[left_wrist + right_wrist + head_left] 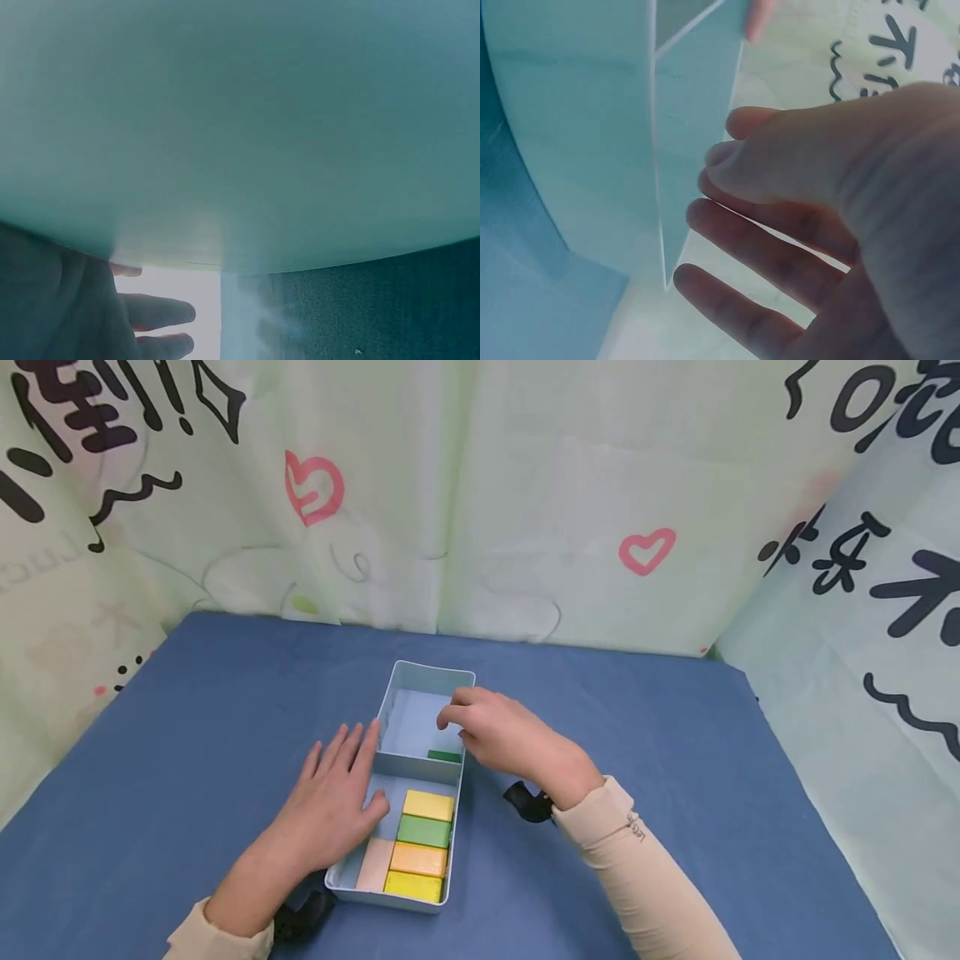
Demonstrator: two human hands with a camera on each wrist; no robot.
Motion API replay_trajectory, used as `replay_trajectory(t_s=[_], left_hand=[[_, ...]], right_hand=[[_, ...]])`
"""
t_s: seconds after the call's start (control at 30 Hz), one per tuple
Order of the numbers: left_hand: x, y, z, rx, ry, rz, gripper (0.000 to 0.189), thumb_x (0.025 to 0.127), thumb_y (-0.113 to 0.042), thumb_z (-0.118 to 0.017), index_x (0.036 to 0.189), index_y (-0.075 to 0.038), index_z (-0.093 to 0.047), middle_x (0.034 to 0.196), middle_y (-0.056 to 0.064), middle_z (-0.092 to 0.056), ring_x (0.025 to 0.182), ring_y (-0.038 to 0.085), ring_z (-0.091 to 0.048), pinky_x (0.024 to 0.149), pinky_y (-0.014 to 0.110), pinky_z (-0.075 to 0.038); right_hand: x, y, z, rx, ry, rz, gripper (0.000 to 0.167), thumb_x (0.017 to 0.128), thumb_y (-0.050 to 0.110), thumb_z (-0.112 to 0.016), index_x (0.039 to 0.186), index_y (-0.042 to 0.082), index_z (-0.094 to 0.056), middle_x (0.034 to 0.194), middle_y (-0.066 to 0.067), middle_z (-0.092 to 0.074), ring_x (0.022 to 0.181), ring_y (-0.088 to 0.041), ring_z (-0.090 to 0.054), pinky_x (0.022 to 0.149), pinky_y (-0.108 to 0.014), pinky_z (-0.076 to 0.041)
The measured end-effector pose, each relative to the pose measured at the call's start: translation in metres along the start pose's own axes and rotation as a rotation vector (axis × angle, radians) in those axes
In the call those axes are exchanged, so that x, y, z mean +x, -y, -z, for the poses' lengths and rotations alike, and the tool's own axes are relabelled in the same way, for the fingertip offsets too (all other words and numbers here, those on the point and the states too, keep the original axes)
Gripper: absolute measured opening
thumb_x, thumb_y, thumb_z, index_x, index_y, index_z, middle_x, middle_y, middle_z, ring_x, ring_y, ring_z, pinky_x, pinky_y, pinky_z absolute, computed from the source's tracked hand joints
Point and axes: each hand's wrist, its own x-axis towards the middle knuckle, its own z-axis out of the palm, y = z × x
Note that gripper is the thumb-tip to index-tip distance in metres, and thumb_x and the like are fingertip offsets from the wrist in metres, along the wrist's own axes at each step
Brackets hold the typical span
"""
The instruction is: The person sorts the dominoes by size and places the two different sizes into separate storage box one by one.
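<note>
A light blue two-compartment box (431, 906) lies lengthwise between the hands. Its near compartment holds a pale yellow block (428, 805), a green block (423, 832), an orange block (418, 859), a bright yellow block (413, 887) and a pink block (376, 864). One dark green block (444, 756) sits by the divider in the far compartment. My left hand (330, 814) spreads its straight fingers along the box's left rim, thumb over the near compartment. Over the far compartment's right rim is my right hand (510, 739), fingers loosely bent, with nothing visible between thumb and fingertips in the right wrist view.
A blue cloth (637, 718) covers the table under the box. Pale curtains (525, 485) with black writing and pink hearts stand behind and at both sides. Black straps with wrist devices (528, 802) sit at both wrists.
</note>
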Motion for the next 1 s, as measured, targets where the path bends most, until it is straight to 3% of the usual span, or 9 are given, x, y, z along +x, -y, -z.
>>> replay_trajectory(t_s=[0.27,0.77,1.0], left_hand=[[0.001,0.000,0.001,0.005,-0.024,-0.012,0.078,0.094,-0.028,-0.051,0.160,-0.007,-0.015,0.160,0.024,-0.029,0.150,0.044,-0.021,0.117,0.067,-0.016],[-0.002,-0.001,0.001,0.007,-0.001,-0.002,0.079,0.094,-0.029,-0.051,0.159,-0.004,-0.014,0.159,0.026,-0.028,0.150,0.045,-0.021,0.117,0.067,-0.017],[-0.002,-0.002,0.000,-0.007,0.004,-0.001,0.080,0.094,-0.028,-0.051,0.159,-0.003,-0.012,0.161,0.024,-0.027,0.150,0.044,-0.021,0.118,0.066,-0.017]], right_hand=[[-0.025,-0.008,0.004,0.005,-0.148,-0.017,0.031,0.091,-0.006,-0.056,0.111,0.012,-0.071,0.105,-0.003,-0.063,0.085,-0.015,-0.057,0.069,-0.026,-0.049],[-0.074,-0.011,-0.006,0.048,-0.207,-0.168,0.026,0.090,0.003,-0.068,0.112,0.015,-0.070,0.114,-0.001,-0.063,0.101,-0.017,-0.062,0.078,-0.031,-0.054],[-0.101,-0.015,-0.017,0.077,-0.241,-0.261,0.028,0.088,0.004,-0.070,0.115,0.014,-0.070,0.112,-0.002,-0.064,0.098,-0.019,-0.062,0.078,-0.034,-0.054]])
